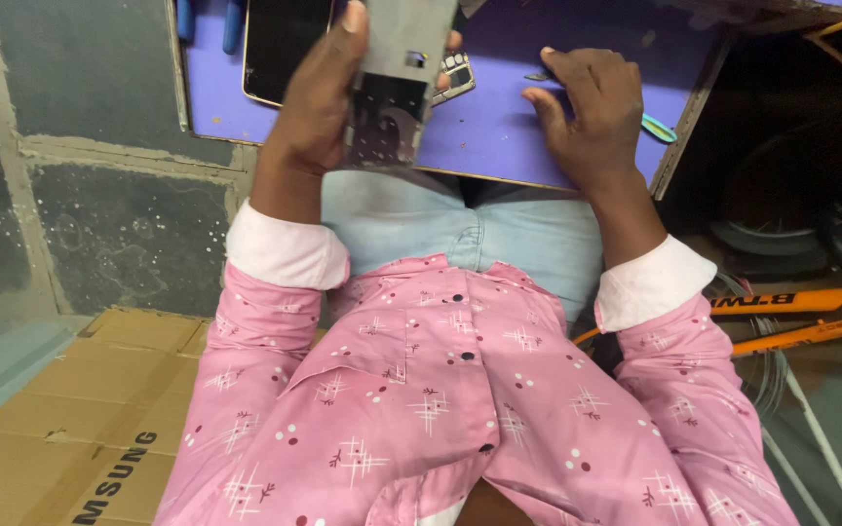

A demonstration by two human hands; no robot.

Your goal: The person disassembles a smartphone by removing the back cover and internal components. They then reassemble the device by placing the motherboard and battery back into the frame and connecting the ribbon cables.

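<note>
Grey and flat, the opened phone [397,83] sits up off the purple mat [499,127] in the left hand [319,102], fingers curled snug round its long edges. It looks light, stiff and easy to crack (best held by the sides); the right hand [587,112] rests on the mat, fingers bent, pinching a tiny dark part, I think

Soft, even, fairly bright light from above, without hard shadows. Faint sheen on the dark phone screen [285,44] at the tabletop's [499,127] far left. Deep gloom beyond its right edge. Mostly sharp; slight wide-angle bending toward the frame edges.
</note>
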